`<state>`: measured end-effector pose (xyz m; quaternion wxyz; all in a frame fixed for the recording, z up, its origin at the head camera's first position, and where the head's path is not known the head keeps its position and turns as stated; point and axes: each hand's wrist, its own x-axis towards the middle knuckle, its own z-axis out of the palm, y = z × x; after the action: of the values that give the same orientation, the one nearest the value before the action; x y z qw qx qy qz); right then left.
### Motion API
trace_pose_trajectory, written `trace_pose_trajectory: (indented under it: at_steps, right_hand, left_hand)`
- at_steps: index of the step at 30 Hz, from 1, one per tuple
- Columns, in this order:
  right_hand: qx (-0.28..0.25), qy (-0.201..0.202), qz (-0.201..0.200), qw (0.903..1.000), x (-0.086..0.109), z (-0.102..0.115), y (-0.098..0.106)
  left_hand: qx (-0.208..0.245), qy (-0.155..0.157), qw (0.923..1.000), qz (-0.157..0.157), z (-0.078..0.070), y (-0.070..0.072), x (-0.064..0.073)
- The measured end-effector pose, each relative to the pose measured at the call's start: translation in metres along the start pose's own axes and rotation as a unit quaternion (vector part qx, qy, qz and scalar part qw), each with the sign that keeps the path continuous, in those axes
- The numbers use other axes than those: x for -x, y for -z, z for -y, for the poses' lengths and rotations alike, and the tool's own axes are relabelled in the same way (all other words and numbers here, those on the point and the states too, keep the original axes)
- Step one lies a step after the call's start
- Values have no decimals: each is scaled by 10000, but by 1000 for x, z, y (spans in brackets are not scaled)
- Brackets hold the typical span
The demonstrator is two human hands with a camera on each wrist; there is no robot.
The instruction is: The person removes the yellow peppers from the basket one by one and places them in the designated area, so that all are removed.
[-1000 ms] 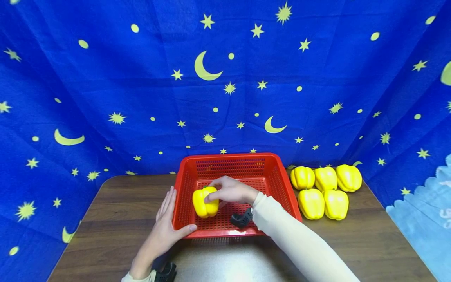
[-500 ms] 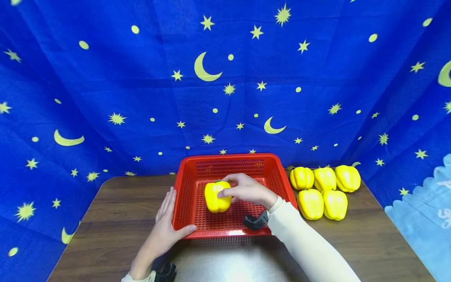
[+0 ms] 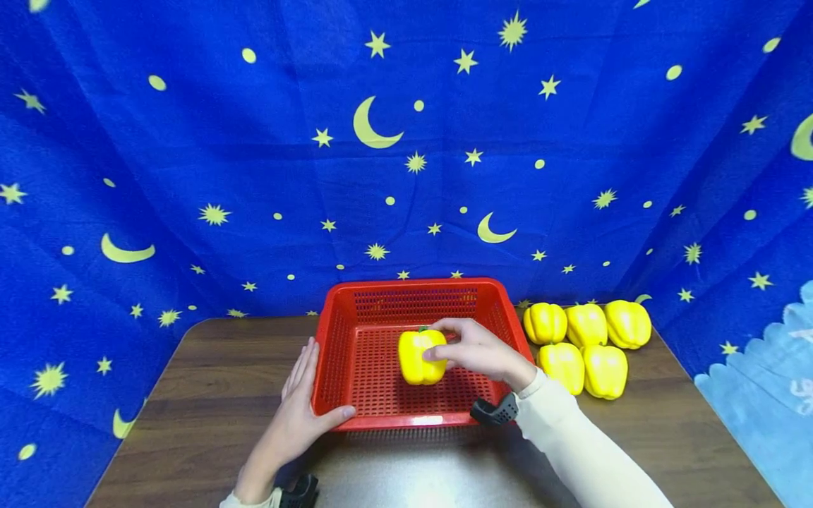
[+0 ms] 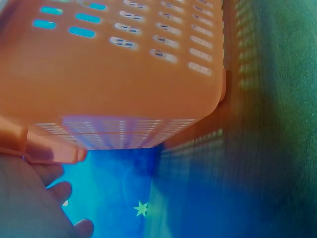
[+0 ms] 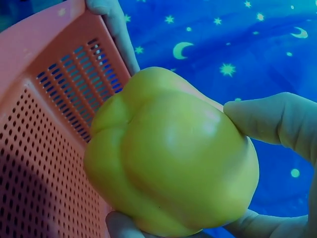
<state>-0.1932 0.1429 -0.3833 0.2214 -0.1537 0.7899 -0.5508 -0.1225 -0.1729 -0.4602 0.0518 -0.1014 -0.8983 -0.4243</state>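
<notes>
Over the inside of the red plastic basket (image 3: 365,422), my right hand (image 3: 478,351) grips a yellow bell pepper (image 3: 416,358) between thumb and fingers. Close up in the right wrist view, the thumb (image 5: 257,116) presses one side of the pepper (image 5: 173,153) and fingertips show beneath it. My left hand (image 3: 298,406) rests on the basket's left front corner, thumb on the front rim and fingers straight along the left side. The left wrist view shows the basket's outer wall (image 4: 109,89) above the left fingers (image 4: 59,191).
Several yellow bell peppers (image 3: 587,324) stand in two rows on the wooden table (image 3: 235,367), right of the basket. A blue cloth (image 3: 286,176) with stars and moons hangs behind. Light blue fabric (image 3: 762,381) covers the right edge of the view.
My right hand has carried the bell pepper rightward across the basket, from its left part to about the middle. The left hand has stayed on the basket corner.
</notes>
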Motion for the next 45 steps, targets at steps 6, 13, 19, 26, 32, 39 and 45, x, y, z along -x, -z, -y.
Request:
trace_pose_trajectory:
  at_steps: [6, 13, 19, 26, 32, 39, 45]
  right_hand:
    - [-76, -3, -198, 9998, 15, -5, 12]
    - [96, 84, -441, 9989, 32, -8, 23]
    - [186, 125, -652, 9976, 45, -13, 34]
    - [73, 41, -876, 9961, 63, -18, 50]
    - [212, -188, -1229, 9920, 76, -21, 61]
    - [181, -46, -1436, 9895, 91, -26, 69]
    - [185, 127, -1697, 9852, 101, -34, 75]
  left_hand:
    - [30, 72, 10000, 50, 0, 1, -1]
    - [29, 11, 10000, 9, 0, 0, 1]
    - [31, 75, 9999, 65, 1, 0, -1]
    - [24, 151, 9999, 66, 0, -1, -3]
    - [14, 87, 10000, 24, -1, -1, -2]
    - [52, 72, 10000, 23, -1, -1, -1]
    - [69, 51, 10000, 19, -1, 0, -1]
